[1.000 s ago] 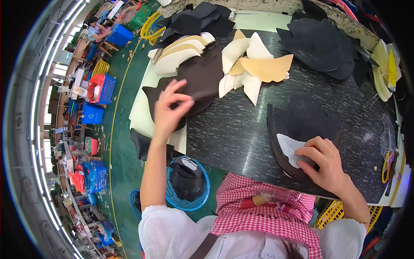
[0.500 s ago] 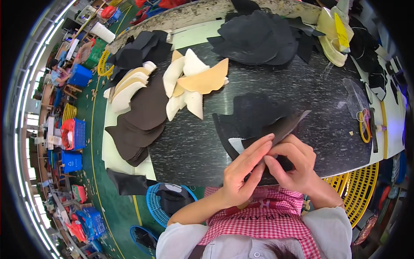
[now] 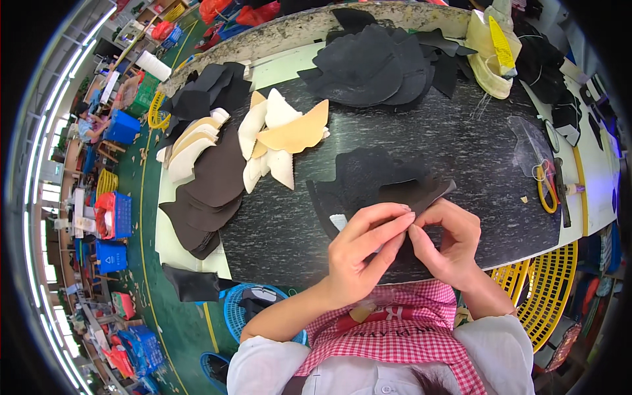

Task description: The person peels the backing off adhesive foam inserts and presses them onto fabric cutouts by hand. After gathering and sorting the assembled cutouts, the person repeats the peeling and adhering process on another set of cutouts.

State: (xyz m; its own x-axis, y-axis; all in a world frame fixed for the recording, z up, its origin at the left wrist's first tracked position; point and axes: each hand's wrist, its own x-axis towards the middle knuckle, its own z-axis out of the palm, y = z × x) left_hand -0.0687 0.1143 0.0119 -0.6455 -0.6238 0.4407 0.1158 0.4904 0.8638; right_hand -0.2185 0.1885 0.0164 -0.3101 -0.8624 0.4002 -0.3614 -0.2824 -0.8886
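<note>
Both hands meet near the front edge of the dark speckled tabletop (image 3: 289, 230). My left hand (image 3: 362, 253) pinches the near edge of a black shoe-upper piece (image 3: 375, 174). Beside it, thumb and fingertips of my right hand (image 3: 449, 240) press together on the same edge. The piece lies partly on the table and bends upward at its right side. A small white patch (image 3: 338, 221) shows on its left part. My fingers hide the spot where they meet.
Brown cut pieces (image 3: 210, 191) and cream and tan pieces (image 3: 280, 135) lie to the left. A black stack (image 3: 362, 69) sits at the back. On the right are yellow-handled scissors (image 3: 546, 191); a yellow basket (image 3: 546, 289) and a blue basket (image 3: 240, 322) stand below the table.
The black piece has been turned slightly and lies flatter, with less of the white patch showing. My fingertips have come closer together along its edge. The whole view has shifted slightly.
</note>
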